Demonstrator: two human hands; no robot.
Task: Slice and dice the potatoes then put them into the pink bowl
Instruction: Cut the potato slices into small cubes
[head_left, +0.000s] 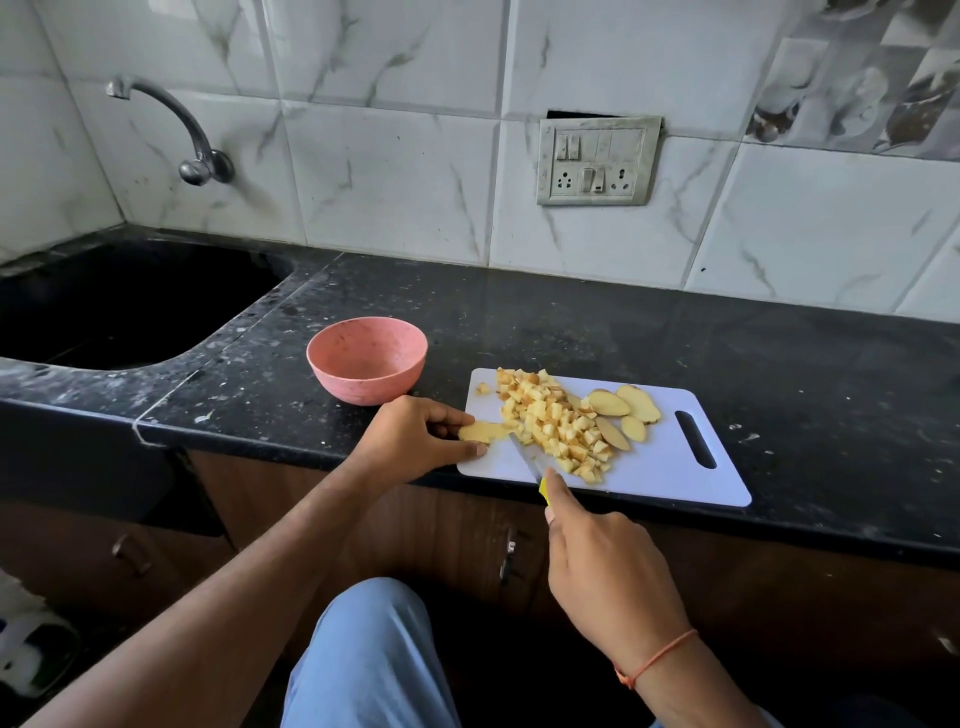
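Observation:
A white cutting board (670, 470) lies on the black counter near its front edge. A heap of diced potato (553, 418) covers the board's middle, and several uncut potato slices (626, 408) lie to its right. My left hand (415, 436) pinches a potato slice (483, 432) at the board's left edge. My right hand (605, 566) grips a yellow-handled knife (527, 460), its blade tip at that slice. The empty pink bowl (367, 359) stands just left of the board, behind my left hand.
A dark sink (124, 301) is sunk into the counter at the left, under a metal tap (171, 130). A switch panel (597, 161) is on the tiled wall. Wooden cabinet doors run below the counter edge.

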